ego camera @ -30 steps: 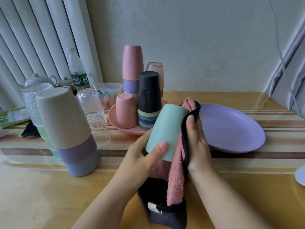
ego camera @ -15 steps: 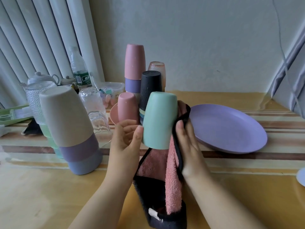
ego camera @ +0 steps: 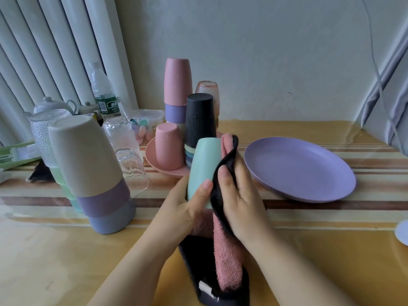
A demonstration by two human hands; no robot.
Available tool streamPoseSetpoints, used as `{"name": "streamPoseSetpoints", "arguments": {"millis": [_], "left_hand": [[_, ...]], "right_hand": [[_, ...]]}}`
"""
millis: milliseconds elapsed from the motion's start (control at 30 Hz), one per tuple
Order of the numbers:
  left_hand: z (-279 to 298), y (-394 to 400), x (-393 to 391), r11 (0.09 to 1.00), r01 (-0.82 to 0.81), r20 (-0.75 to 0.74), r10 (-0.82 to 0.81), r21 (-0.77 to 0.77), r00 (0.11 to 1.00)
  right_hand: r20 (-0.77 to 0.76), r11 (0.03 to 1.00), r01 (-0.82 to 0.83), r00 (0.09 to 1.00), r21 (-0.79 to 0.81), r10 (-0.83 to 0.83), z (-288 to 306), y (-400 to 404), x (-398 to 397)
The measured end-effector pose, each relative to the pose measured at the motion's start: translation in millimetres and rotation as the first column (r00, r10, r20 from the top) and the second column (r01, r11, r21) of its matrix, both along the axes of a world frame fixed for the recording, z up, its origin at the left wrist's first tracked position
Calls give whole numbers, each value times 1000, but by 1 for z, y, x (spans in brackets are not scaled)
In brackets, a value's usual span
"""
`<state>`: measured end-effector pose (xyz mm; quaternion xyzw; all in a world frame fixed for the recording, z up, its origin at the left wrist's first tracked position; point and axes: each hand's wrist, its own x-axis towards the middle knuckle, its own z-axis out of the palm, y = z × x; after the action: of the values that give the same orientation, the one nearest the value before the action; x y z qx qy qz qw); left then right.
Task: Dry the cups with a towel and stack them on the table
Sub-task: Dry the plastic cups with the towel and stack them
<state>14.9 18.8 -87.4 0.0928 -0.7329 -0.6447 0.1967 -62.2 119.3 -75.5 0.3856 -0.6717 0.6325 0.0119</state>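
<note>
A mint green cup [ego camera: 204, 164] is held upside down above the table. My left hand [ego camera: 185, 208] grips its lower part, thumb across the front. My right hand [ego camera: 236, 202] presses a pink towel with black edging [ego camera: 225, 250] against the cup's right side; the towel hangs down to the table. A stack of upturned cups, beige over purple over blue-grey [ego camera: 92, 173], stands at the left. On a pink plate [ego camera: 167, 170] behind stand a small pink cup [ego camera: 169, 149], a black-topped stack [ego camera: 199, 122] and a tall pink-over-purple stack [ego camera: 176, 91].
A purple plate [ego camera: 300, 166] lies to the right. Clear glasses [ego camera: 128, 155], a glass teapot [ego camera: 42, 127], a water bottle [ego camera: 103, 93] and a small plastic box [ego camera: 145, 122] crowd the back left. A white disc [ego camera: 403, 231] shows at the right edge.
My left hand had let go of the cup half a second ago and now grips it again lower down. The right hand with the towel has slid up around the cup's side.
</note>
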Motion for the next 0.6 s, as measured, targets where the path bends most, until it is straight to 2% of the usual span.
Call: {"name": "streamPoseSetpoints", "arguments": {"millis": [167, 300, 400, 500, 600], "left_hand": [[2, 2, 6, 982, 178, 86, -183, 61, 979], [5, 3, 7, 945, 197, 30, -212, 261, 977], [5, 0, 7, 911, 209, -4, -223, 356, 975], [4, -6, 3, 879, 212, -39, -216, 428, 976], [8, -8, 1, 843, 64, -12, -68, 534, 998]], "right_hand": [[223, 991, -12, 974, -132, 41, 11, 19, -12], [429, 962, -158, 870, -223, 243, 4, 19, -14], [440, 939, -234, 836, -252, 327, -3, 17, -9], [378, 958, -240, 882, -154, 282, -7, 13, -2], [382, 973, -208, 895, -104, 232, -5, 9, 0]]}}
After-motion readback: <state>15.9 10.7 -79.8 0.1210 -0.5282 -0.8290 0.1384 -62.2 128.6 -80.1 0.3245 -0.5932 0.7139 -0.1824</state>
